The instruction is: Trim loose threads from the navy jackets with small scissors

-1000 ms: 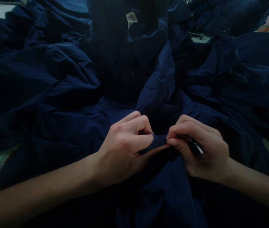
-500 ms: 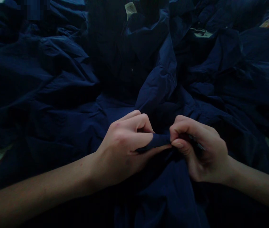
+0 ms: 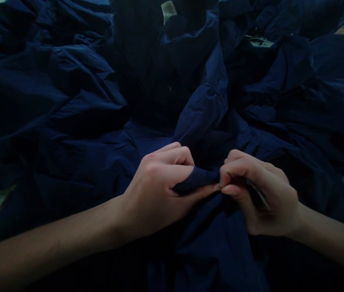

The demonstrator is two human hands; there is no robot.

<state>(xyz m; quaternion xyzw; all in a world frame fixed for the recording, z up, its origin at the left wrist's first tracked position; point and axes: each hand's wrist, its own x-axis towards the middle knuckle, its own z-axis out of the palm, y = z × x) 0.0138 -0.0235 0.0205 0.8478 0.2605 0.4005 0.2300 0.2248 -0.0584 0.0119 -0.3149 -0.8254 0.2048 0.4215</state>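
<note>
pinching one navy fabric fold (image 3: 196,180): left hand (image 3: 156,190) gripping it, right hand (image 3: 270,209) holding it plus one dark tool (image 3: 257,194)

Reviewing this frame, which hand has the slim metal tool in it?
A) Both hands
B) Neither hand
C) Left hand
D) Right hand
D: the slim metal tool lies within the curled fingers of the right hand, while the left hand pinches only a fold of navy fabric.
</note>
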